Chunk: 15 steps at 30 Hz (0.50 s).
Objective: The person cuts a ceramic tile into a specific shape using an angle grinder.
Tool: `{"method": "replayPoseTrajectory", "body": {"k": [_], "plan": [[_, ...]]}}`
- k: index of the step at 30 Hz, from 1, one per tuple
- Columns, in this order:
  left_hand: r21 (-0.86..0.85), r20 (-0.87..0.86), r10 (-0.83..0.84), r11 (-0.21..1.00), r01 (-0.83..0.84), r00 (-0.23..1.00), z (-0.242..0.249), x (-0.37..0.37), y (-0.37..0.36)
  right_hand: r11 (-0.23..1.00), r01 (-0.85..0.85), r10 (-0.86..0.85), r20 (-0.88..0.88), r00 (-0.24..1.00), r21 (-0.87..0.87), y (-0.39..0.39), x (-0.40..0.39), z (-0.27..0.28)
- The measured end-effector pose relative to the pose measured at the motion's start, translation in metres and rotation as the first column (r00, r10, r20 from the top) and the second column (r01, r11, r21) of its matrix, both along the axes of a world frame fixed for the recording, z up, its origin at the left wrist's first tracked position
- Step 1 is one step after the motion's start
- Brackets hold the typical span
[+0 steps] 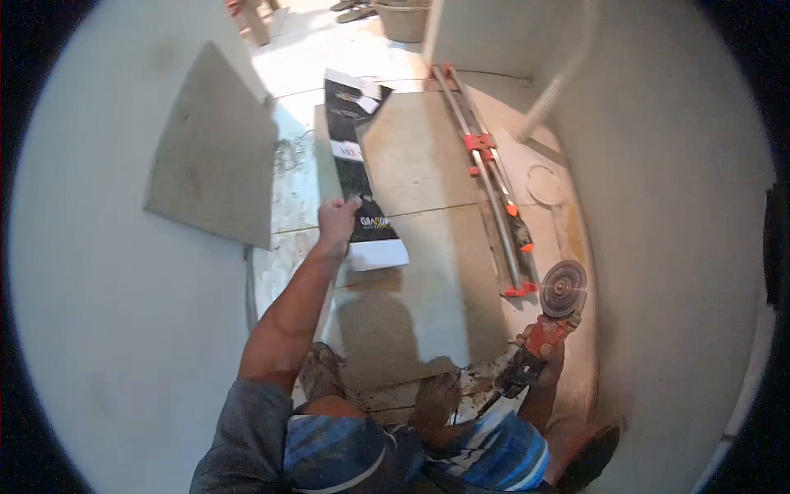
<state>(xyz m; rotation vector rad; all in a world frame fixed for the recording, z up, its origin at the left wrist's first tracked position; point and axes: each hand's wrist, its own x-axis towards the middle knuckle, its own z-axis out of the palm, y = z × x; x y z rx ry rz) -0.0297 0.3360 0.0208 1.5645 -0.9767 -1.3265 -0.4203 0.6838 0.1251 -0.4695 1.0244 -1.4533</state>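
My left hand (pixel 336 222) is closed on the edge of a long black and white printed cardboard strip (pixel 354 173), which is bent at its far end. It hangs over large grey-beige tiles (pixel 420 165) on the floor. At lower right, my right hand (pixel 551 364) wraps round the body of a red and black angle grinder (pixel 539 344). The grinder's round cutting disc (pixel 564 288) points forward, close to the near end of a manual tile cutter (pixel 485 165) with metal rails and red fittings.
A large tile (pixel 220 152) leans against the left wall. Along the right wall are a corrugated pipe (pixel 541 109) and a round white ring (pixel 544 184) on the floor. A bucket (pixel 401 21) stands at the far end. My feet (pixel 321 370) are at the near tile edge.
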Motion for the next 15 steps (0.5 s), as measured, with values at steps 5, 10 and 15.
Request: {"method": "replayPoseTrajectory", "body": {"k": [5, 10, 15], "plan": [[-0.354, -0.299, -0.361, 0.902, 0.249, 0.883, 0.175, -0.085, 0.04, 0.991, 0.136, -0.136, -0.059, 0.989, -0.017, 0.052, -0.028, 0.021], [-0.636, -0.414, -0.57, 0.739, 0.223, 0.71, 0.177, -0.207, 0.069, 0.993, 0.116, -0.117, -0.06, 0.991, -0.028, 0.049, -0.036, 0.032], [-0.469, -0.255, -0.684, 0.705, 0.531, 0.683, 0.205, -0.277, 0.125, 0.999, 0.036, -0.038, -0.034, 0.999, -0.039, 0.021, -0.034, 0.03]]}}
